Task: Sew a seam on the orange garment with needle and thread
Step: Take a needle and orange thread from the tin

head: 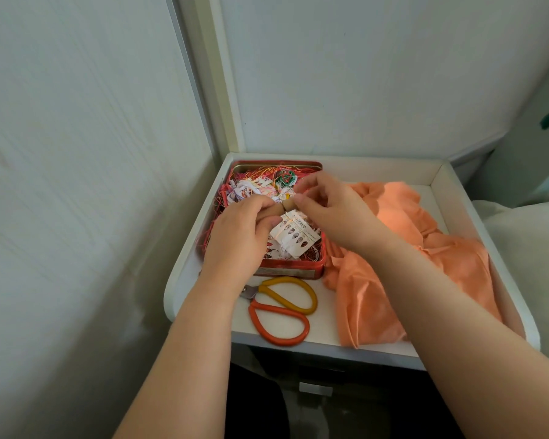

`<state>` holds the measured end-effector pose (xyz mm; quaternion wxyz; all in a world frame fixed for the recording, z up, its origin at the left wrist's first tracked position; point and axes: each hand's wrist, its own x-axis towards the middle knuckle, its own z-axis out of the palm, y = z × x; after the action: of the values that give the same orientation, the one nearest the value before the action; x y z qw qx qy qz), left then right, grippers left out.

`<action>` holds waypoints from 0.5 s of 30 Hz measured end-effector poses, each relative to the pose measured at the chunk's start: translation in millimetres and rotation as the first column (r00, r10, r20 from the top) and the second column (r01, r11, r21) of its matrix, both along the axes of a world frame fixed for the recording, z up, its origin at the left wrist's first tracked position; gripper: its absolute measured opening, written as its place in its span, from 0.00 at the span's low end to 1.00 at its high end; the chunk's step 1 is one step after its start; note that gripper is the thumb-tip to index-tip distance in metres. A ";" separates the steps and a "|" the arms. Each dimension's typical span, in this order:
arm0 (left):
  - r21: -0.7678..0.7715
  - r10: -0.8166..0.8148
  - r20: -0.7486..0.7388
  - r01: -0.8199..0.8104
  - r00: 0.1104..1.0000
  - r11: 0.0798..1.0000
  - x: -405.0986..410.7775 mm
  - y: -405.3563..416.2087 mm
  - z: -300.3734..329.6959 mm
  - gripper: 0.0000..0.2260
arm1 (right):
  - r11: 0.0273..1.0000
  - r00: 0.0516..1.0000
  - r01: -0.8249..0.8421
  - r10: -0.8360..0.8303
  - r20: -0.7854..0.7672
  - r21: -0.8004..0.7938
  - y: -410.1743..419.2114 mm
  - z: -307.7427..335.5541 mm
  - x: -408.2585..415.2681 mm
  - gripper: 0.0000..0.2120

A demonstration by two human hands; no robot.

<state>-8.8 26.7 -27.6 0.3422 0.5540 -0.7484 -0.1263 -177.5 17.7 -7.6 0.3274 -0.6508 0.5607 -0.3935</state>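
Head view: both hands over red tin [286, 270] of tangled threads [268, 185], far left on white tray [301, 339]. Left hand [240, 231] curled, gripping a small tan spool-like piece [286, 208]. Right hand [332, 205] just beside, thumb and forefinger pinched together at the spool's end, probably on a thread end; too fine to confirm. No needle visible. White card [295, 233] lying in tin beneath the hands. Orange garment [393, 245] crumpled on tray's right, untouched. Scissors [281, 308] near edge, beside tin. Thread: light, limp, tangle-prone; best pinched close to its end and drawn slowly. Garment: soft, floppy, light; needs flattening, then holding along the seam edge, near the stitch point.
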 end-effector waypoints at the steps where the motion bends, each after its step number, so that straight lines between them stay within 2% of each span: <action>1: 0.000 0.005 -0.004 -0.005 1.000 1.000 -0.9 0.6 0.0 0.08 | 0.999 0.998 -0.036 0.034 0.048 0.030 0.3 1.7 -2.5 0.09; 3: 0.023 -0.008 -0.006 0.008 1.000 1.000 -5.0 2.4 -0.3 0.09 | 0.994 0.997 -0.048 0.041 0.068 0.096 2.8 2.2 -4.2 0.17; 5: 0.044 -0.045 -0.010 0.045 0.999 0.998 -8.9 1.6 -3.2 0.09 | 0.993 0.999 -0.019 0.024 -0.040 0.116 4.2 0.4 -4.7 0.23; 6: 0.059 -0.060 -0.011 0.060 0.998 0.996 -9.8 0.5 -5.1 0.08 | 0.994 0.997 -0.007 0.016 -0.080 0.111 4.2 -0.3 -5.8 0.22; 8: 0.107 -0.068 -0.045 0.073 0.997 0.992 -9.7 -0.7 -6.7 0.08 | 0.988 0.998 -0.068 0.065 0.025 0.137 4.4 -1.3 -9.9 0.10; 9: 0.127 -0.063 -0.070 0.072 0.996 0.989 -9.7 -1.2 -6.5 0.09 | 0.978 0.989 -0.111 0.091 0.120 0.176 4.0 -0.4 -12.7 0.09; 10: 0.141 -0.058 -0.083 0.069 0.995 0.988 -10.2 -1.4 -6.1 0.09 | 0.966 0.975 -0.137 0.092 0.202 0.221 4.7 1.7 -14.7 0.14; 11: 0.147 -0.059 -0.084 0.071 0.995 0.987 -11.5 -0.8 -5.2 0.09 | 0.956 0.973 -0.132 0.074 0.219 0.263 5.6 1.8 -15.5 0.17; 13: 0.149 -0.078 -0.068 0.087 0.995 0.985 -15.5 0.8 -4.2 0.07 | 0.935 0.990 -0.066 0.018 0.138 0.349 6.3 -0.1 -13.2 0.26; 15: 0.173 -0.090 -0.050 0.098 0.995 0.980 -19.1 0.7 -3.7 0.05 | 0.946 1.000 0.010 -0.011 0.000 0.323 5.1 -4.3 -11.2 0.30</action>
<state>-27.9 27.4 -31.3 0.3014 0.5432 -0.7523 -0.2193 -188.8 22.8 -11.9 0.4281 -0.5850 0.6207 -0.2987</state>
